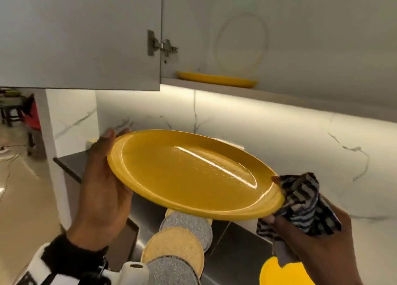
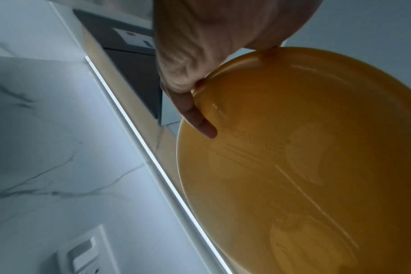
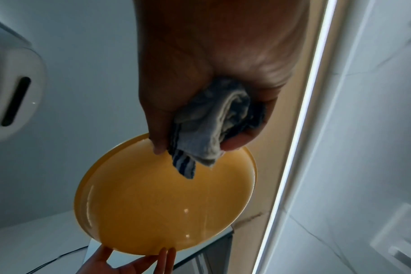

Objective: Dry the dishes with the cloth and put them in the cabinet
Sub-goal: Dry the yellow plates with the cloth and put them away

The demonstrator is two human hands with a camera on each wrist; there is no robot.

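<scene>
Below the open wall cabinet (image 1: pixel 279 37), a yellow plate (image 1: pixel 191 173) was held in the air, tilted, its glossy face catching a streak of light. The left hand (image 1: pixel 103 183) gripped the plate's left rim, thumb over the top edge and fingers (image 3: pixel 167 254) spread beneath the underside. The right hand (image 1: pixel 309 239) clutched a bunched striped cloth (image 1: pixel 305 203) in curled fingers, pinching the plate's right rim together with the cloth. On the cabinet's bottom shelf lay a second yellow plate (image 1: pixel 217 79), flat, just inside the open door (image 1: pixel 79 35) with its metal hinge (image 1: pixel 161 45). Under the held plate, round scouring pads (image 1: pixel 178 239) in grey and yellow overlapped in a row on the steel counter (image 1: pixel 234 248). Another yellow dish (image 1: pixel 272 274) showed at the bottom edge, partly behind the right wrist. Marble backsplash (image 1: pixel 279 138) ran behind, lit by a strip light (image 2: pixel 152 161) under the cabinet.
</scene>
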